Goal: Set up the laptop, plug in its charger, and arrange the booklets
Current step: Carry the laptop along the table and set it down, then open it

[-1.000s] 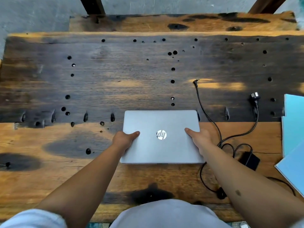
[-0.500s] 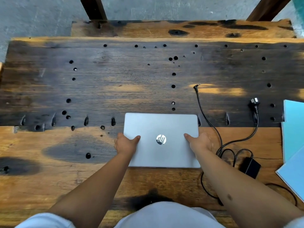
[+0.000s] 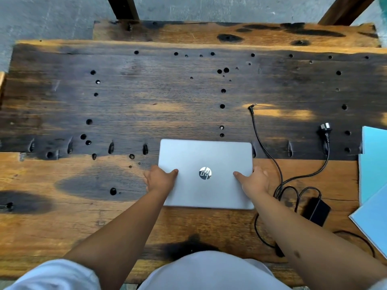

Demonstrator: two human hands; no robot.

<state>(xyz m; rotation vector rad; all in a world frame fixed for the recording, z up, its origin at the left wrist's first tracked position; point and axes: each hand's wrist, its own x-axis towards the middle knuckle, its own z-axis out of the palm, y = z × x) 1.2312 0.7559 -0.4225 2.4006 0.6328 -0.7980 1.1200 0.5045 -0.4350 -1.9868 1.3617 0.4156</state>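
Note:
A closed silver laptop [image 3: 206, 155] lies flat on the wooden table [image 3: 146, 97], logo up. My left hand [image 3: 159, 177] grips its left edge and my right hand [image 3: 254, 180] grips its right edge, each with the thumb on the lid. The black charger brick [image 3: 317, 210] sits to the right of the laptop with its cable looped beside it. Its thin barrel connector [image 3: 251, 106] lies loose beyond the laptop, and the wall plug [image 3: 324, 129] lies loose at the right. Light blue booklets [image 3: 373, 164] lie at the right edge, one [image 3: 374, 218] angled nearer me.
The tabletop is dark stained wood with several drilled holes and notches. A raised plank [image 3: 230, 34] runs along the back, with two dark posts above it. The charger cable trails to the table's front edge near my right forearm.
Both hands have kept their grip and slid the laptop slightly away from me, toward the holes in the dark board. The charger and booklets have stayed put.

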